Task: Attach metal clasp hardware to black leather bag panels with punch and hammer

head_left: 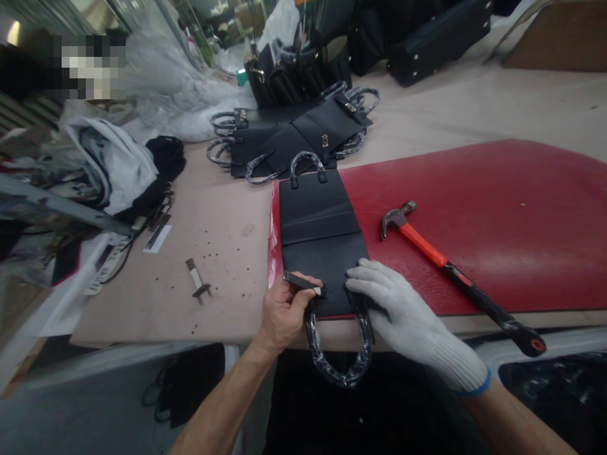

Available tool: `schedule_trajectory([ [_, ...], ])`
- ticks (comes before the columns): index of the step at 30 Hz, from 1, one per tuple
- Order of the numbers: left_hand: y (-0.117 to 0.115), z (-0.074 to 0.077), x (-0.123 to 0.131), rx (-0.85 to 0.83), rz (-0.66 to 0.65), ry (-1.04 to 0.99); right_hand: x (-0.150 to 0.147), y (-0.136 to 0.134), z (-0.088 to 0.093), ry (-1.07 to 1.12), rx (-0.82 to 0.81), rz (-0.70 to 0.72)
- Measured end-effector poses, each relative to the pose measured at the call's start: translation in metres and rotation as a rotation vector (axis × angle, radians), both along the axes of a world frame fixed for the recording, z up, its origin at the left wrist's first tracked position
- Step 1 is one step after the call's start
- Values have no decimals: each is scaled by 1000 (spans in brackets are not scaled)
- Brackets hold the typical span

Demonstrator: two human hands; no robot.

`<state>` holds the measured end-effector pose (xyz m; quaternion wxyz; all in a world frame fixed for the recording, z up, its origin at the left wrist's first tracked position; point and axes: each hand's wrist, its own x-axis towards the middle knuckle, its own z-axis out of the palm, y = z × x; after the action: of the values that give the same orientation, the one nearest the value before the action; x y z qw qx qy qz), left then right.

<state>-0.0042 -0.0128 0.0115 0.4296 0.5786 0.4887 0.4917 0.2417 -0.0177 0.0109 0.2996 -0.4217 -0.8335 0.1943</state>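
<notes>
A flat black leather bag piece [320, 243] with a handle at each end lies on a red mat [474, 215]. Its near handle [339, 360], wrapped in plastic, hangs over the table edge. My left hand [284, 309], bare, pinches a small dark strip [303, 282] at the bag's near left corner. My right hand [403, 309], in a white knit glove, lies flat with fingers stretched on the bag's near right corner.
A hammer [450, 265] with an orange and black grip lies on the red mat to the right. Several more black bag pieces [294, 136] are stacked farther back. A small tool [196, 278] lies on the brown table at the left, with plastic bags and cloth beyond.
</notes>
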Motion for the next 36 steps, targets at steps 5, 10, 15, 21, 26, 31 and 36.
schedule_trajectory([
  [5, 0, -4, -1, 9, -20, 11, 1, 0, -1, -2, -1, -4],
  [10, 0, -8, -2, 154, -45, 168, 0, -1, -2, 0, -3, -4],
  [15, 4, -5, -1, 296, -87, 302, 1, 1, 0, 13, -8, 10],
  [21, 5, -7, -1, 392, -81, 347, 13, -2, 19, 38, -63, -35],
  [26, 4, -13, -1, 463, -89, 391, 49, -3, 29, -93, 77, -480],
  [31, 6, -13, 1, 528, -88, 414, 78, 3, 29, -545, -59, -684],
  [36, 6, -16, 4, 488, -83, 394, 66, 12, 43, -830, -321, -673],
])
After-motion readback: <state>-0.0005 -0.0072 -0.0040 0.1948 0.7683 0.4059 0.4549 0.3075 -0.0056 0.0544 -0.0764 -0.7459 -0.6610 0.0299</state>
